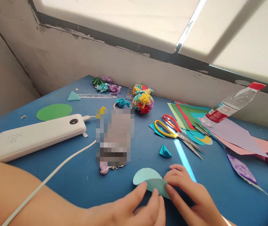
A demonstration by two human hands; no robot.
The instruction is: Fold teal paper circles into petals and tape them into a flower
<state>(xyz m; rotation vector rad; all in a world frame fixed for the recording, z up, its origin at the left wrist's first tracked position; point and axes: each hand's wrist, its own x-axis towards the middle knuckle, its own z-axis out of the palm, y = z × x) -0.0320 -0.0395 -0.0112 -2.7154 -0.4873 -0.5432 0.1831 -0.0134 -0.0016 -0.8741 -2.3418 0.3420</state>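
Observation:
A light teal paper circle (147,175), partly folded over on itself, lies low over the blue table near its front edge. My left hand (143,204) grips its near folded edge between thumb and fingers. From the right side, my right hand (187,191) pinches the same paper with thumb and forefinger. Just beyond sits a small folded blue paper piece (165,151). Scissors with yellow and red handles (177,134) lie half open behind it, over another folded blue paper (156,130).
A white power bank (39,138) with a cable lies left, near a green paper oval (54,111). Crumpled paper balls (143,102) and a clear ruler (97,96) are at the back. A bottle (232,106) stands tilted on coloured paper sheets (236,133). A blurred object (117,135) lies mid-table.

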